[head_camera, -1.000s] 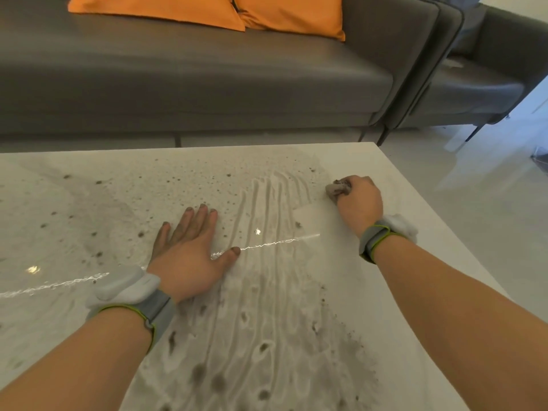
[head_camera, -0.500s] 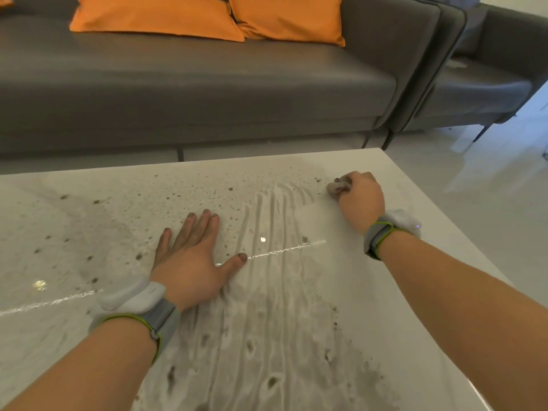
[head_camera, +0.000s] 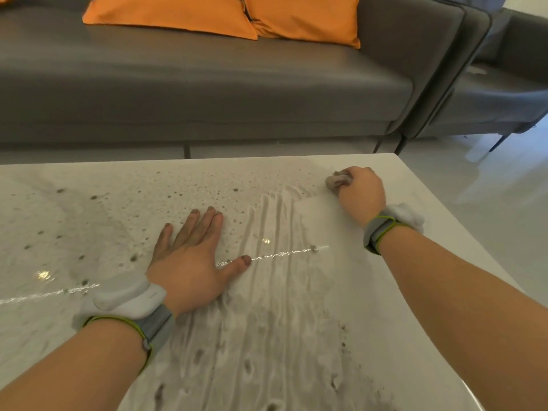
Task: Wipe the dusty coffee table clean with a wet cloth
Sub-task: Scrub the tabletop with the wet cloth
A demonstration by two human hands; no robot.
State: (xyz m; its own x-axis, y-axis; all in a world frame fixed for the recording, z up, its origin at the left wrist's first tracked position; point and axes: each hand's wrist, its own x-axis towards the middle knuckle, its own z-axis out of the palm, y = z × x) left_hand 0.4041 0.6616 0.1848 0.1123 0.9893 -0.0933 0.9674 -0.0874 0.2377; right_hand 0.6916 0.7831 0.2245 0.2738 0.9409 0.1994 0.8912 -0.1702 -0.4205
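Observation:
The white coffee table (head_camera: 89,209) fills the lower view, covered in grey dust, dark specks and wet streaks down its middle. My right hand (head_camera: 360,194) grips a small bunched grey cloth (head_camera: 338,180) and holds it against the tabletop close to the far right corner. A cleaner pale patch lies just behind the cloth. My left hand (head_camera: 189,262) rests flat on the table near the centre, fingers straight and spread, thumb out to the right.
A dark grey sofa (head_camera: 207,93) with two orange cushions (head_camera: 299,16) runs along the far side of the table. A grey armchair (head_camera: 501,93) stands at the right. Pale glossy floor (head_camera: 489,188) lies beyond the table's right edge.
My right hand has pushed the cloth farther away, toward the far right corner. My left hand has stayed flat in place. The camera has tilted up a little.

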